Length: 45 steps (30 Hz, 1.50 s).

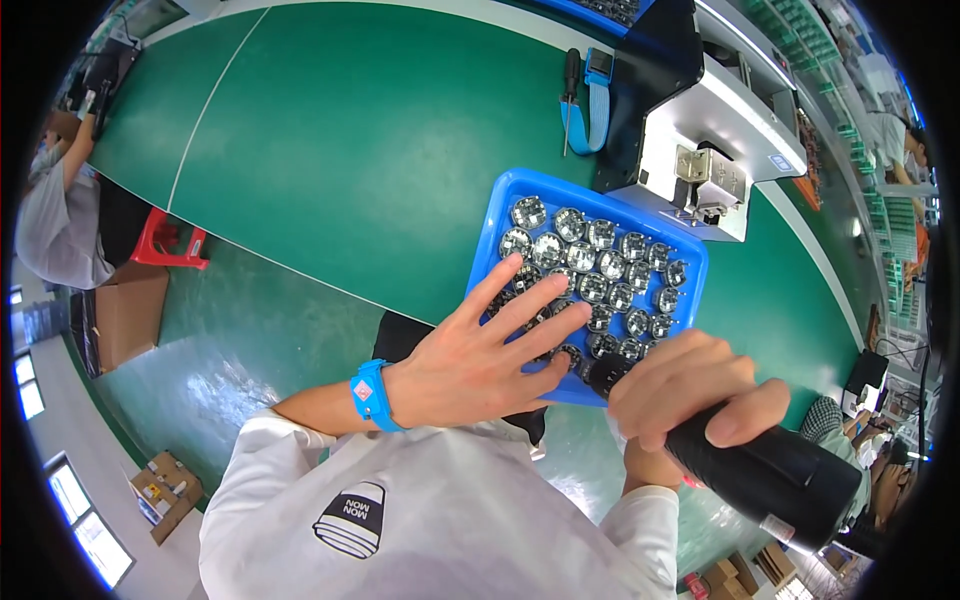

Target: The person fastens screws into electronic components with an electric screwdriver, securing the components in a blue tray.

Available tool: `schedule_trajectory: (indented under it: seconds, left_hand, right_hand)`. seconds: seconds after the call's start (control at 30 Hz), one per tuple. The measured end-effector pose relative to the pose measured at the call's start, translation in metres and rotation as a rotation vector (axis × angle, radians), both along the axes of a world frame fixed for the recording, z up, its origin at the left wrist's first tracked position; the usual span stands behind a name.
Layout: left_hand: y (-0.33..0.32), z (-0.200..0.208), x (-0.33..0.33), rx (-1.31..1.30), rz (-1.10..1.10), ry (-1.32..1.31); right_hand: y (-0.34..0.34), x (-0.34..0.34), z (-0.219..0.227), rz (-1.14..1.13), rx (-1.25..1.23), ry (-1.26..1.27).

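Note:
In front of me a blue tray (487, 240) holds many round, silver, faceted parts (548, 250) set in rows. My left hand (485, 355) lies over the tray's near left side with its fingers spread, fingertips at the parts there; it covers some of them. My right hand (700, 390) is wrapped round a black electric screwdriver (775, 480), held tilted with its nose low over the tray's near edge. The tip of the tool is hard to make out, so I cannot tell whether it touches a part. A blue wrist strap (372, 396) circles my left wrist.
A black and white machine (690, 150) with a metal fixture stands behind the tray on the green table (340, 130). Beside it lie a hand screwdriver (571, 85) and a blue strap (598, 110). A person (65, 220) sits at far left near a red stool (172, 240).

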State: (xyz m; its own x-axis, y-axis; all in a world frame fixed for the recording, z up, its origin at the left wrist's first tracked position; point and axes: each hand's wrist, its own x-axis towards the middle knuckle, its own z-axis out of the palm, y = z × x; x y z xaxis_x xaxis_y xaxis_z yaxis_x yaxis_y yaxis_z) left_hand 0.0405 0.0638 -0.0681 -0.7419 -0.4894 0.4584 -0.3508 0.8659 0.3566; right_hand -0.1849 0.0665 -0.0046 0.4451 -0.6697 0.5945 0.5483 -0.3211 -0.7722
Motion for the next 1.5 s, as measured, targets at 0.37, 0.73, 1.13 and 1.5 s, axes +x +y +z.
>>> schedule_trajectory:
  seconds: [0.37,0.73,1.13,1.5]
  left_hand:
    - [0.002,0.001,-0.002,-0.003,-0.002,-0.035]
    - [0.001,0.003,0.000,-0.024,-0.022,-0.064]
    - [0.016,0.006,-0.001,-0.036,0.016,-0.100]
    - [0.027,0.010,-0.012,0.000,0.056,-0.048]
  right_hand:
    - [0.008,0.016,-0.002,-0.271,-0.061,0.040]
    - [-0.019,-0.018,0.018,-0.223,-0.154,-0.080]
    - [-0.064,-0.023,0.037,-1.015,-0.222,-0.206]
    - [-0.060,-0.026,0.042,-0.935,-0.249,-0.265]
